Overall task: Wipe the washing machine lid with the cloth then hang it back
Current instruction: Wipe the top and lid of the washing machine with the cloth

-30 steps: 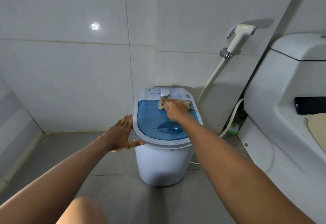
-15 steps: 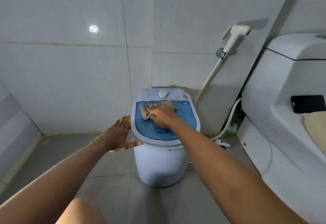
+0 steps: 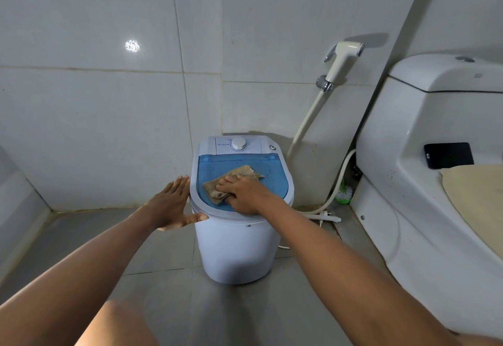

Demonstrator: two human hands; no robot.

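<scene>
A small white washing machine (image 3: 234,247) stands on the floor in the corner, with a translucent blue lid (image 3: 272,179) and a white dial behind it. A tan cloth (image 3: 236,175) lies on the lid. My right hand (image 3: 245,193) presses on the near part of the cloth, fingers curled over it. My left hand (image 3: 174,204) rests flat against the machine's left side, fingers spread, thumb on the rim.
A white toilet (image 3: 424,182) fills the right side, with a black phone (image 3: 448,155) and a beige mat (image 3: 479,198) on it. A bidet sprayer (image 3: 343,59) hangs on the wall, its hose running down behind the machine. Grey tiled floor lies to the left.
My right hand has dragged the cloth from the lid's back right edge across to the left and toward the front. The left hand has stayed on the machine's side.
</scene>
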